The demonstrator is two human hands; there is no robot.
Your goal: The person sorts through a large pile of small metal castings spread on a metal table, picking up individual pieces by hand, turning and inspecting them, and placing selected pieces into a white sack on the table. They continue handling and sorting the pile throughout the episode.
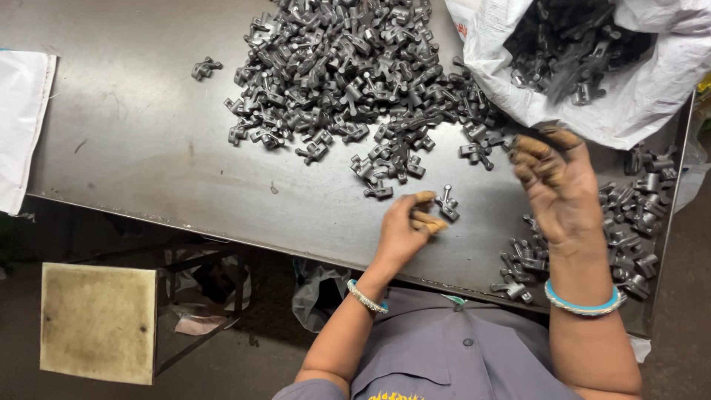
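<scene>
The left hand [404, 226] sits low in the middle of the frame, fingers curled narrow, its fingertips pinching a small grey metal part [446, 203] that rests on the dark metal table [133, 133]. The right hand [559, 189] is raised at centre right, palm toward the camera and fingers bent loosely inward; it blurs slightly, and whether it holds anything between the fingertips cannot be told. A bangle circles each wrist.

Above the left hand, filling the upper middle of the frame, lies a big heap of the same grey metal parts [348, 74], thinning out toward the table's near edge. One stray part [205, 68] lies alone at upper left, well apart from the heap. A smaller pile of parts [629, 222] spreads at the right edge, partly behind the right hand. At upper right a white sack [652, 96] lies open with more parts inside. A white cloth [22, 126] hangs at the far left, and a worn stool [96, 322] stands at lower left under the table
</scene>
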